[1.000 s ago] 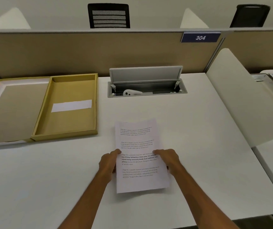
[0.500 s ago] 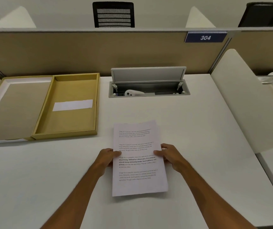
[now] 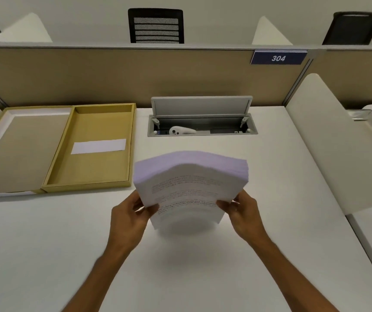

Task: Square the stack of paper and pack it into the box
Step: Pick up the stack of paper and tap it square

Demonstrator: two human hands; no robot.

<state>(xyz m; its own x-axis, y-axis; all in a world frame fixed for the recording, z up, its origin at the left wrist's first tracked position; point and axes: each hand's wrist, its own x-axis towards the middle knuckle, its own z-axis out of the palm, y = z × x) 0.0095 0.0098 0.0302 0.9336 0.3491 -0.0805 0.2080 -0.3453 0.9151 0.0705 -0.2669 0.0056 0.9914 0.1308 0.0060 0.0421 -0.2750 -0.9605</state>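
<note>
Above the desk's near edge, my left hand and right hand pinch the bowed, floppy paper stack by its side edges, fingers pressed together.

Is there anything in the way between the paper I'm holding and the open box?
Nothing visible. The paper is held above bare desk, the box lies open to its left, holding only a white slip.

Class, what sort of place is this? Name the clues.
Probably an open-plan office or study hall: desk partitions, a numbered sign reading 304, and a flip-up cable box in the desk.
</note>
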